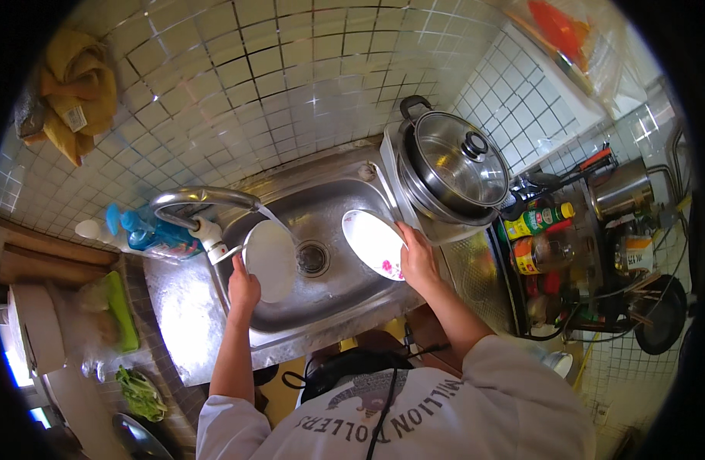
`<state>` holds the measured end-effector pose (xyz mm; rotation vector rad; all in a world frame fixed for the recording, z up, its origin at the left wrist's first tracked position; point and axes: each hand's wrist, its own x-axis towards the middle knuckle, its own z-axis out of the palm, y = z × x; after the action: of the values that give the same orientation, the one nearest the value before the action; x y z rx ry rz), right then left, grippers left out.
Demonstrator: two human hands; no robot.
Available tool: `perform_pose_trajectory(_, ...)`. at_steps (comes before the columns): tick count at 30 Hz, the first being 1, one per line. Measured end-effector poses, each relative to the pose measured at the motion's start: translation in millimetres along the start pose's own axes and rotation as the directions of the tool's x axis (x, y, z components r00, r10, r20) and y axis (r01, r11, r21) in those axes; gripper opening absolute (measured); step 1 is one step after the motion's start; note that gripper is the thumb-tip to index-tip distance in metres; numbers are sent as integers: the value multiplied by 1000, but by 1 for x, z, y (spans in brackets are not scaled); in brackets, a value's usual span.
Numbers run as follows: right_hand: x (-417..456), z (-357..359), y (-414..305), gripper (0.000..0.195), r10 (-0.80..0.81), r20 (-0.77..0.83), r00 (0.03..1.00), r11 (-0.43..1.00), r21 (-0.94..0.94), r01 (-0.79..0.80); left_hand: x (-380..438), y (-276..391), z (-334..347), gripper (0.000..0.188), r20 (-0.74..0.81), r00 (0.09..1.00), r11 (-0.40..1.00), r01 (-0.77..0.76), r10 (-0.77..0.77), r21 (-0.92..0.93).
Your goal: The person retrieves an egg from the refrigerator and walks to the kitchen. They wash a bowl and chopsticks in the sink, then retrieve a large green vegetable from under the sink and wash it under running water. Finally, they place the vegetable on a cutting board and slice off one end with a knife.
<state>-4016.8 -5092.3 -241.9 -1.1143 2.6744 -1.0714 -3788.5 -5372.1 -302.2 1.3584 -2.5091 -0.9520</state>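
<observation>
Over the stainless steel sink (341, 198), water runs from the curved metal faucet (206, 195). My left hand (244, 286) is at the faucet's lever, its fingers by the white handle. Just right of it, a white round plate or bowl (270, 261) stands tilted in the left part of the basin; whether my fingers also hold its rim, I cannot tell. My right hand (420, 257) grips the rim of a white dish with pink flowers (372, 244), tilted above the basin's right side. Between the two dishes lies the round drain (312, 259).
Right of the sink, a glass-lidded pot (462, 158) sits on stacked metal pans. Bottles (536, 221) crowd a rack farther right. Blue soap bottles (162, 236) stand left of the faucet. A green cutting board (121, 313) and leafy greens (141, 394) lie farther left.
</observation>
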Motion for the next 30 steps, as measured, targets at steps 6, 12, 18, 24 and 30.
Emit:
perform_pose_trajectory(6,1,-26,-32,44,20,-36,999,999,-26,-21,-3,16,-35,36,9,992,926,-118,123,358)
perform_pose_trajectory(12,-4,-50,-51,47,-46,-104,993,997,-59,40,17,23,-45,39,13,982,886,-176,189,428)
perform_pose_trajectory(18,-10,-65,-52,44,-115,-223,968,993,-36,110,8,26,-44,38,20,964,887,-254,267,387)
perform_pose_trajectory(24,-16,-59,-59,41,-27,-280,960,1000,3,28,-25,21,-56,41,-49,904,851,-380,425,361)
perform_pose_trajectory(30,-17,-40,-57,38,-67,-388,919,995,41,90,-45,18,-77,38,-40,773,690,-541,633,482)
